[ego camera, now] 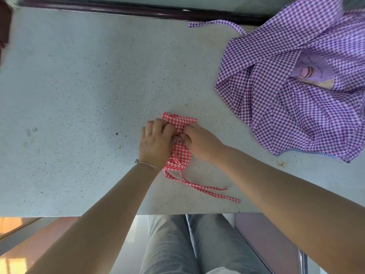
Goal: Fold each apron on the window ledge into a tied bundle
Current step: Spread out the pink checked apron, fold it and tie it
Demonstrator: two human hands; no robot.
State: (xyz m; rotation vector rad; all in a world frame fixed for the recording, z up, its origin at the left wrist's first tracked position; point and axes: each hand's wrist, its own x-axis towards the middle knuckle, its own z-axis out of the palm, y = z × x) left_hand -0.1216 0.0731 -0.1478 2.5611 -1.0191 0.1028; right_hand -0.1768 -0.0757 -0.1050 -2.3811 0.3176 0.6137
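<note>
Near the middle of the speckled grey window ledge (79,95), a little toward five o'clock, lies the red gingham apron (180,153), folded down to a small narrow bundle. Both hands meet on top of it. The left hand (156,143) comes in from seven o'clock and covers the bundle's left side, its fingers curled onto the cloth; the right hand (197,141) comes in from four o'clock and pinches the fabric at the bundle's middle, thumb and fingertips pressed together where the two hands touch. Just what the fingertips hold there, a fold or a tie, is hidden between the hands. Much of the bundle's centre is covered, so only its far end at twelve o'clock and its near end at six show. Two red apron ties (207,189) trail loose from the near end toward four o'clock, lying flat on the ledge.

At two o'clock a purple gingham apron (276,107) lies crumpled and unfolded, well apart from the red one, cut off by the right edge of the view. One purple tie (215,23) stretches toward twelve o'clock beside the dark window frame (118,8).
</note>
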